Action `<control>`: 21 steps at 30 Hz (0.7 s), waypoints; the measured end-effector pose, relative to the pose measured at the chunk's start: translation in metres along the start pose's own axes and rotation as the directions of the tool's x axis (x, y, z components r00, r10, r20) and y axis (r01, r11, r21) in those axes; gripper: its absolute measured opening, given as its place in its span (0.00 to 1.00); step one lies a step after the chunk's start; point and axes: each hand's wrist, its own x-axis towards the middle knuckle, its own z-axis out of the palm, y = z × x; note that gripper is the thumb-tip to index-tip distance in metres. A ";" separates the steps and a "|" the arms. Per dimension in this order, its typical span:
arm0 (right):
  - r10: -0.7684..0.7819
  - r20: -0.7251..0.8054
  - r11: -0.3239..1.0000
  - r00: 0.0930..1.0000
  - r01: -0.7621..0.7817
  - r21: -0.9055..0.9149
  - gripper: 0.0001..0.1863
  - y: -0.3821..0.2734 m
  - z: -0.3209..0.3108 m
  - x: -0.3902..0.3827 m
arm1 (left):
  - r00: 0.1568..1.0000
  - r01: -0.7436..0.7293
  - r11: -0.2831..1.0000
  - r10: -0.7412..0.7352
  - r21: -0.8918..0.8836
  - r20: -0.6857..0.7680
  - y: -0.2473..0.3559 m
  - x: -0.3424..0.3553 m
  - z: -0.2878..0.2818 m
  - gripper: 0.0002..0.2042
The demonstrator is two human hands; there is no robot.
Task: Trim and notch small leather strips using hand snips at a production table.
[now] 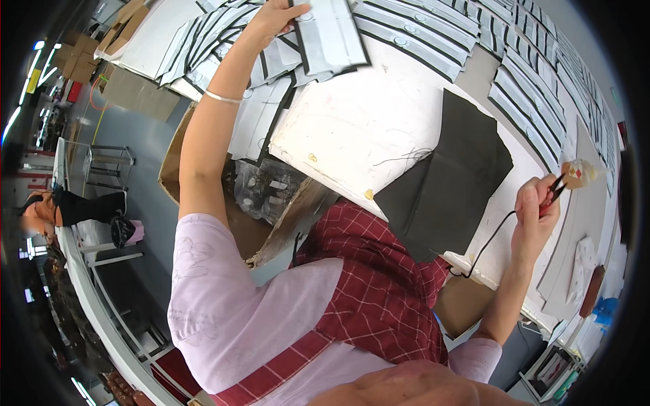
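My left hand [283,19] grips the top of a pale grey rectangular piece with black edging [332,42], above similar pieces piled at the upper left of the white table [349,125]. My right hand [534,206] is closed around small red-handled snips [552,194] with dark tips, and a thin black cord loops down from it to the table edge. Just past the tips is a small tan and cream object [577,173] that I cannot make out. Between my hands, nearer the right one, a black sheet [440,189] lies over the table's front edge, with loose threads at its left.
Rows of similar pieces [525,101] cover the table's back and right. An open cardboard box [284,227] holding dark plastic stands below the table at left. Cartons [76,61], a metal stool [108,162] and another person [71,210] by a long bench are across the aisle at left.
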 end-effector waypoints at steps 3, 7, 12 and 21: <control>0.034 0.087 0.999 0.996 -0.037 0.034 0.17 0.003 0.000 -0.005 | 0.997 0.023 0.872 0.018 0.490 -0.078 -0.031 0.012 -0.019 0.20; 0.094 0.068 0.992 0.993 -0.099 0.079 0.17 0.002 -0.030 -0.020 | 0.842 -0.134 0.472 0.518 0.871 -0.152 -0.027 0.000 -0.020 0.19; 0.167 -0.099 0.945 0.981 -0.188 -0.268 0.12 -0.002 -0.066 -0.039 | 0.922 -0.276 0.799 0.378 0.534 -0.087 0.065 -0.040 0.034 0.13; 0.263 0.017 0.910 0.965 -0.242 -0.338 0.10 -0.002 -0.045 -0.037 | 0.509 -0.524 0.840 0.439 -0.139 0.740 0.162 -0.142 0.210 0.09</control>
